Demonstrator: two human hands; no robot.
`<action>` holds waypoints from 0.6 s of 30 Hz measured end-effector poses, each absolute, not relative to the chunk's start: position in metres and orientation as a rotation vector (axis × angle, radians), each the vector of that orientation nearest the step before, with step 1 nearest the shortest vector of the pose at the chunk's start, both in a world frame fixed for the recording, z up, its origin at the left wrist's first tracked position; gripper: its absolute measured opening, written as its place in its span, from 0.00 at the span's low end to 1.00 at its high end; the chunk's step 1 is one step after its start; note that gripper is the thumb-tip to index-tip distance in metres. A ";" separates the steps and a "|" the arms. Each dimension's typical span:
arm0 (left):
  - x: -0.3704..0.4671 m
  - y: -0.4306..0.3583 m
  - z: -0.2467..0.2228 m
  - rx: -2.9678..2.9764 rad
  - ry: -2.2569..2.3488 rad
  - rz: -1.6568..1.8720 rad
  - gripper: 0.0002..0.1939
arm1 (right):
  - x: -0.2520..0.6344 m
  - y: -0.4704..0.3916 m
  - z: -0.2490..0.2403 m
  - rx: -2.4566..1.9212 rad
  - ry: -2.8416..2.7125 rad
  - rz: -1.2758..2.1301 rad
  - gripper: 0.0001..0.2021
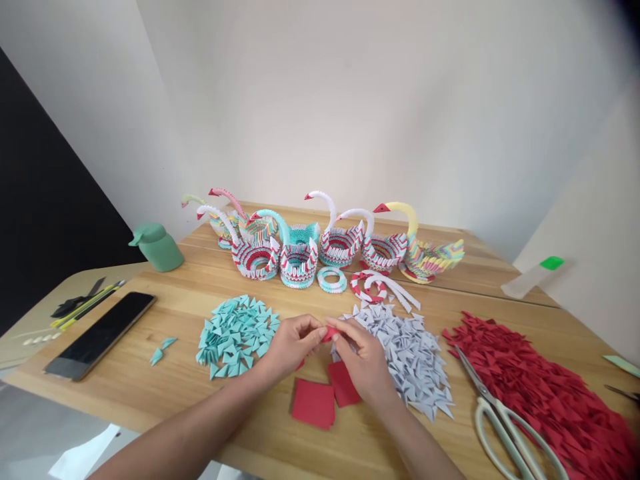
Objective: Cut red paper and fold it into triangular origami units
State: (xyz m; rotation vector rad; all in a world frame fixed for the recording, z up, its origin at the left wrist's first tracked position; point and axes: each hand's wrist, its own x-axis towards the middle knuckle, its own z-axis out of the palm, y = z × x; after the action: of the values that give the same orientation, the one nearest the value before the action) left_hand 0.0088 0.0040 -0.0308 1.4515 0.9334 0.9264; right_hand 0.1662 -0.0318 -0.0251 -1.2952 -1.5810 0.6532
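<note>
Between the fingertips of both hands is a small folded piece of red paper (329, 333), mostly covered by the fingers. My left hand (296, 343) pinches its left side, while my right hand (363, 357) grips it from the right with thumb and forefinger. Just below lie a stack of red paper squares (313, 403) and another red square (345, 385), partly under my right hand. To the left spreads a pile of teal folded triangles (239, 333). Pale grey folded triangles (415, 360) are heaped beside my right hand.
Several paper swans (343, 243) line the back, with paper rings (332, 280) before them. Red folded triangles (540, 400) and scissors (493, 403) lie right. A phone (100, 335), a green container (159, 248) and pencils (90, 307) are left. A glue bottle (533, 277) stands back right.
</note>
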 end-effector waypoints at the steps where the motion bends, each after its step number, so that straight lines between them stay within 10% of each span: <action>1: 0.008 0.004 -0.030 1.468 0.940 0.934 0.17 | 0.166 -0.032 -0.025 -1.307 -1.607 0.640 0.15; 18: 0.012 -0.002 -0.026 1.638 0.929 1.027 0.09 | 0.164 -0.029 -0.030 -1.302 -1.280 0.972 0.13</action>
State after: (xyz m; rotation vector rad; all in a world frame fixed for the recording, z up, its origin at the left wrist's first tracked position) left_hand 0.0117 -0.0021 -0.0258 1.6383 0.9287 1.0272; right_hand 0.1639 -0.0289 -0.0301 -1.3018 -1.2801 0.9721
